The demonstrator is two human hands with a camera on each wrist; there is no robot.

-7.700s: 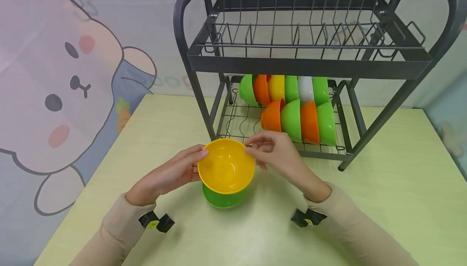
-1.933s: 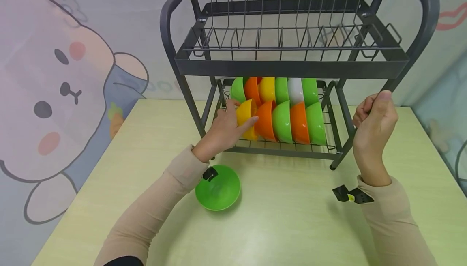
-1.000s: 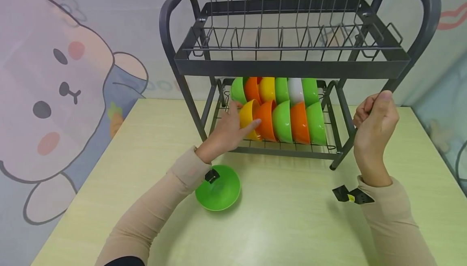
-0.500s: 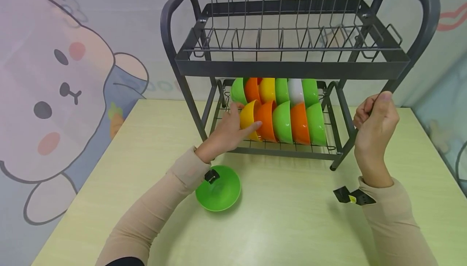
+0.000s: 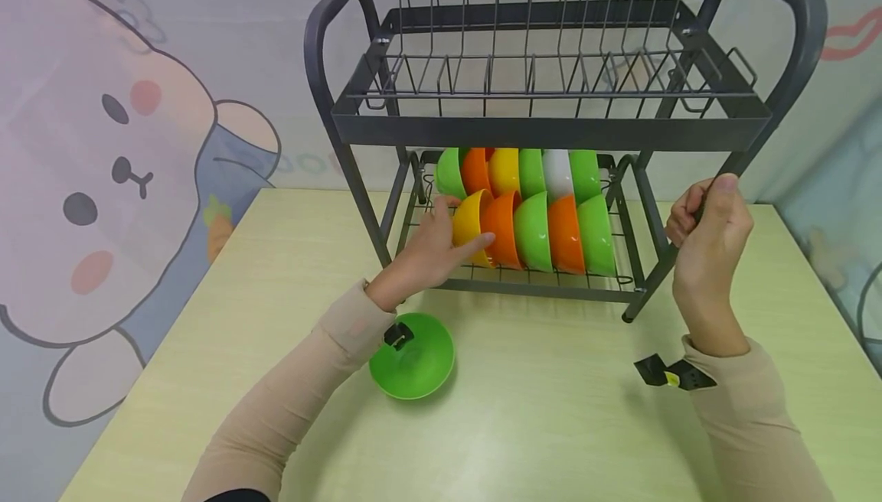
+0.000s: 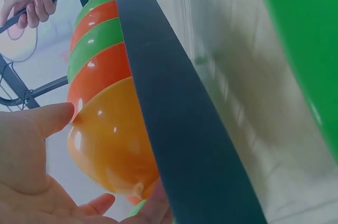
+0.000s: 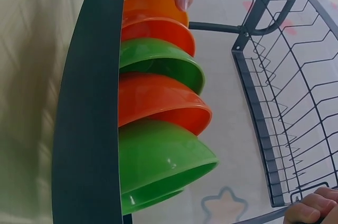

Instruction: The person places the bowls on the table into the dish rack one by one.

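A yellow bowl stands on edge at the left end of the front row on the dish rack's lower shelf. My left hand holds it from the left, thumb across its near side towards the rim, other fingers behind. In the left wrist view the fingertips touch the outside of this yellow bowl. My right hand grips the right post of the black dish rack. On the table below my left wrist sits a green bowl, upright and partly covered by the wrist camera.
Beside the yellow bowl lean orange bowls and green bowls, nested sideways. Behind them runs a back row including a white bowl. The rack's upper wire tier overhangs both rows. A bear-print backdrop hangs behind the table.
Earlier both hands held the yellow bowl over the green one. The bowl then went onto the lower shelf and slid slightly right against the orange bowl; my right hand moved to the rack post.
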